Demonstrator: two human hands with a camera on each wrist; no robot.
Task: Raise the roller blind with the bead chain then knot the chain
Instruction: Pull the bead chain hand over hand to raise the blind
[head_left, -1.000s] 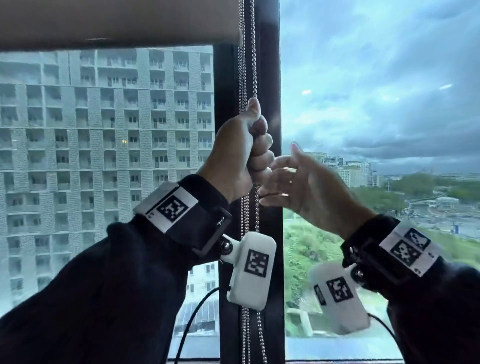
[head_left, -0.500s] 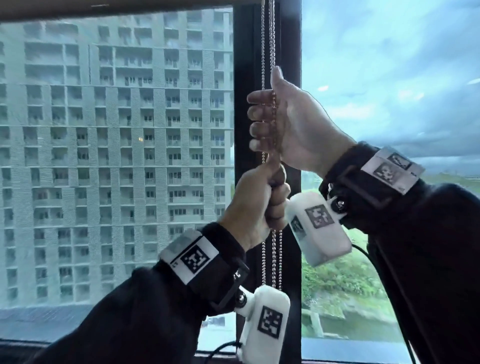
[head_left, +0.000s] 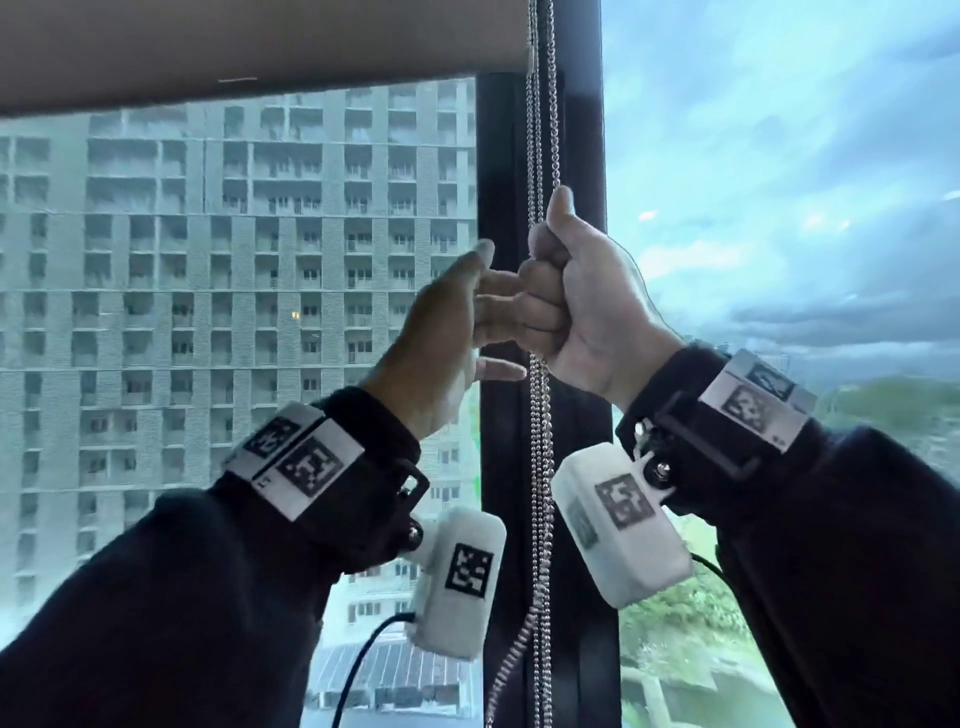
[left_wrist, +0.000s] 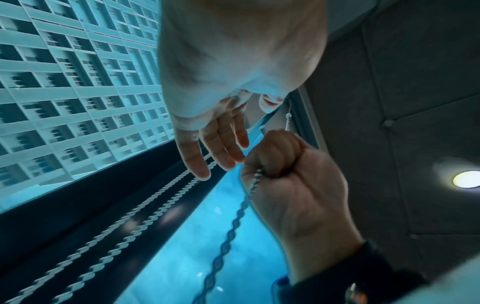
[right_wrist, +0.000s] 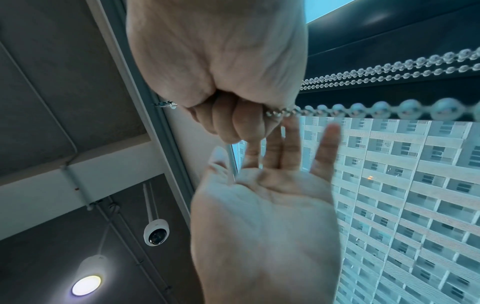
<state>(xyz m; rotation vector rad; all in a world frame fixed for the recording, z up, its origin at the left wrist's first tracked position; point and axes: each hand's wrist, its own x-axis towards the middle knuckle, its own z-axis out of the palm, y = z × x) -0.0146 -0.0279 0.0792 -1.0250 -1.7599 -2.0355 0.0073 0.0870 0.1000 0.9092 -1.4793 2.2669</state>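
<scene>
The brown roller blind (head_left: 260, 47) covers only the top of the window. Its silver bead chain (head_left: 540, 130) hangs in several strands along the black window post. My right hand (head_left: 558, 291) grips one strand in a fist, thumb pointing up; the right wrist view shows the beads (right_wrist: 389, 109) running out of the right hand (right_wrist: 233, 115). My left hand (head_left: 480, 312) is flat and holds nothing, its fingers straight and reaching up to the right fist. Seen from the left wrist, the left hand's fingers (left_wrist: 221, 148) lie beside the fist (left_wrist: 280, 164), clear of the free strands (left_wrist: 130, 216).
The black window post (head_left: 498, 493) stands behind the chain, with glass on both sides. Below my hands the chain's strands (head_left: 540, 597) hang loose. Overhead are a dome camera (right_wrist: 155, 232) and round ceiling lights (right_wrist: 85, 286).
One second ago my left hand gripped the chain and the right was open. Then both held it, right above left. Now the left has let go and opened, and the right keeps hold.
</scene>
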